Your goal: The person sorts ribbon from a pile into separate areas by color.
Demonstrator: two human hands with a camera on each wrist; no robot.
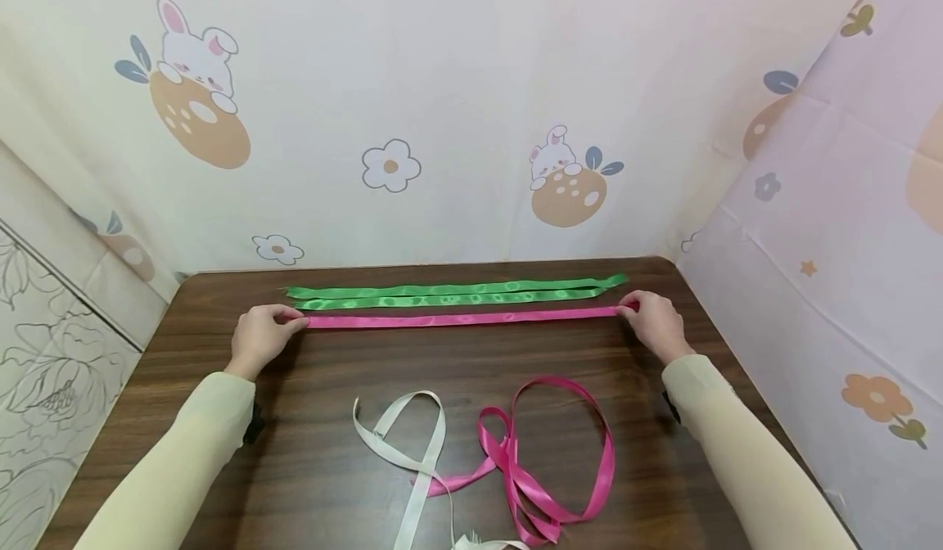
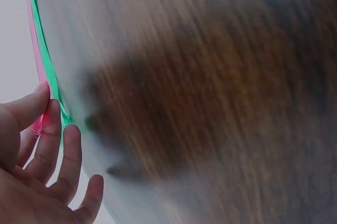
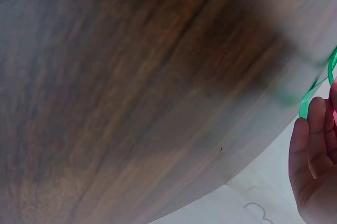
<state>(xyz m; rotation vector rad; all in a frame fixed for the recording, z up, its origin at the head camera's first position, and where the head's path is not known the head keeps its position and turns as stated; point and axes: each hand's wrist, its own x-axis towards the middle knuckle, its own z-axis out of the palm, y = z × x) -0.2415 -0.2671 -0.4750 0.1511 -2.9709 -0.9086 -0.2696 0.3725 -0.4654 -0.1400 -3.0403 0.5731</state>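
Note:
A pink ribbon [image 1: 457, 319] stretches straight across the table in the head view. Its left end is pinched between thumb and fingers of my left hand [image 1: 261, 335]; the left wrist view shows this pinch, the other fingers of the hand [image 2: 50, 155] spread apart. At the opposite end my right hand [image 1: 656, 321] pinches the same ribbon. In the right wrist view only part of that hand [image 3: 316, 155] shows, at the right edge. Just behind the pink ribbon lies a green ribbon [image 1: 442, 295], doubled into two near-parallel strands.
Nearer me on the brown wooden table [image 1: 331, 362] lie a loosely looped pink ribbon [image 1: 607, 460] and a cream ribbon [image 1: 416, 497], partly cut off by the frame's bottom. A printed curtain [image 1: 457, 83] hangs behind the table, and another cloth [image 1: 825, 288] hangs on the right.

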